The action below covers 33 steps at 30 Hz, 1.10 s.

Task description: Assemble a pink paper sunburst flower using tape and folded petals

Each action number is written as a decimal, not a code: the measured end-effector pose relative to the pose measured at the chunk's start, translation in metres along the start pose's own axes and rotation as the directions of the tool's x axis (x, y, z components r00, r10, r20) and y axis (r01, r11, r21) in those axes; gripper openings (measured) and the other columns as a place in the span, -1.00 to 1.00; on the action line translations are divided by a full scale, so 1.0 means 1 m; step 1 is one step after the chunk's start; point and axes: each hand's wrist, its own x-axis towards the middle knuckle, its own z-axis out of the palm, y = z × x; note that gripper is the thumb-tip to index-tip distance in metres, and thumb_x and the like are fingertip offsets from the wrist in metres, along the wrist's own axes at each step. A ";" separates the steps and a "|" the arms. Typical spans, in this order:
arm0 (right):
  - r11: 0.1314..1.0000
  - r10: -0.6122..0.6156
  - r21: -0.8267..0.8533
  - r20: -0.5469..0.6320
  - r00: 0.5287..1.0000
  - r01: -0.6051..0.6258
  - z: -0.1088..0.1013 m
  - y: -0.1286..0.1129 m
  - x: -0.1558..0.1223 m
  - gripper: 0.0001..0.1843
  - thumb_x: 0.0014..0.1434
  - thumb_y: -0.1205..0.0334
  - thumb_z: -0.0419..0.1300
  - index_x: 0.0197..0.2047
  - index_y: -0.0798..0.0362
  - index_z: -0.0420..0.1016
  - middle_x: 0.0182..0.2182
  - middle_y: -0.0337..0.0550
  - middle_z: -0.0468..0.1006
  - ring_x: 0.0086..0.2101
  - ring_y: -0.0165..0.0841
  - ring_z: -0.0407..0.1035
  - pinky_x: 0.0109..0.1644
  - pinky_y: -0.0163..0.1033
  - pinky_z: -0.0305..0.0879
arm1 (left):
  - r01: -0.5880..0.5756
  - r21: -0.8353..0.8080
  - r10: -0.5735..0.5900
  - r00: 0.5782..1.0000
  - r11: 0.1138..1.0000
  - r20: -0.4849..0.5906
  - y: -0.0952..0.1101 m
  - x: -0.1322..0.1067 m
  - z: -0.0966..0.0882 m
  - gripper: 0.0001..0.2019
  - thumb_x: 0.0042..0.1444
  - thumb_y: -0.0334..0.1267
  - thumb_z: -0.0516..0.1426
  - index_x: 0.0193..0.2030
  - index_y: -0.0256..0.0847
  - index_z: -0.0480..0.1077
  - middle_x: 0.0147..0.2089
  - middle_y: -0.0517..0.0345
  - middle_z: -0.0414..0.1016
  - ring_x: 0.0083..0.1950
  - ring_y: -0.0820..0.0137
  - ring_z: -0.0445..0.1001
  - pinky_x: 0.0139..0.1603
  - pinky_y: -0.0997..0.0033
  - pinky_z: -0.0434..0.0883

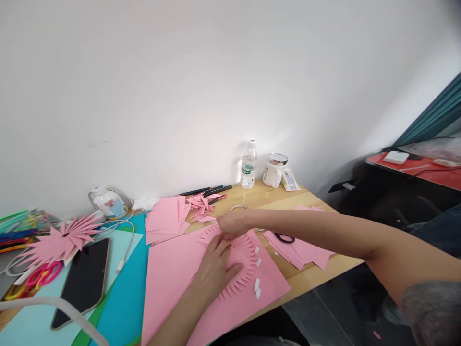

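A ring of pointed, folded pink paper strips (pixel 248 262) lies on a large pink sheet (pixel 173 283). My left hand (pixel 215 266) rests flat over the ring's left side and middle, thumb spread away from the fingers. Curled at the far edge of the ring is my right hand (pixel 233 224), just beyond my left fingertips; its fingers are bent down and whatever they pinch is hidden. Small white tabs (pixel 257 288) lie to the right of the ring on the sheet.
Cut pink papers (pixel 167 216) and folded scraps (pixel 200 205) lie behind, near black markers (pixel 218 191). Along the wall stand a water bottle (pixel 249 166) and a white mug (pixel 274 171). A phone (pixel 83 278), pink-handled scissors (pixel 43 275) and a finished-looking paper fan (pixel 66 238) are left.
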 end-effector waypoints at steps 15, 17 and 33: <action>0.999 -0.036 -0.030 -0.008 0.999 0.035 -0.007 -0.001 -0.004 -0.80 0.06 0.35 0.11 -0.33 0.23 0.55 -0.27 0.03 0.49 -0.50 -0.40 0.27 -0.51 -0.28 0.06 | -0.003 0.025 0.001 0.999 1.000 0.042 0.000 0.000 -0.002 -0.58 0.04 -0.19 0.21 0.03 -0.27 0.35 0.02 -0.11 0.46 0.14 0.02 0.34 0.07 -0.07 0.41; 0.998 -0.044 -0.046 0.002 0.999 0.044 -0.008 -0.005 -0.004 -0.81 0.08 0.36 0.11 -0.30 0.20 0.55 -0.19 0.03 0.47 -0.49 -0.40 0.30 -0.53 -0.29 0.06 | 0.015 0.022 -0.017 0.998 1.000 0.064 0.002 0.001 -0.004 -0.58 0.03 -0.21 0.21 0.04 -0.27 0.35 0.01 -0.10 0.46 0.13 0.03 0.35 0.06 -0.06 0.41; 0.997 -0.010 0.071 -0.124 0.992 0.019 0.009 0.010 -0.004 -0.85 0.02 0.40 0.11 -0.44 0.27 0.49 -0.31 0.07 0.45 -0.48 -0.40 0.23 -0.49 -0.31 0.07 | 0.013 0.028 -0.014 0.999 1.000 0.040 -0.002 -0.002 -0.001 -0.60 0.07 -0.14 0.18 0.05 -0.21 0.36 0.02 -0.07 0.48 0.16 0.03 0.34 0.08 -0.07 0.39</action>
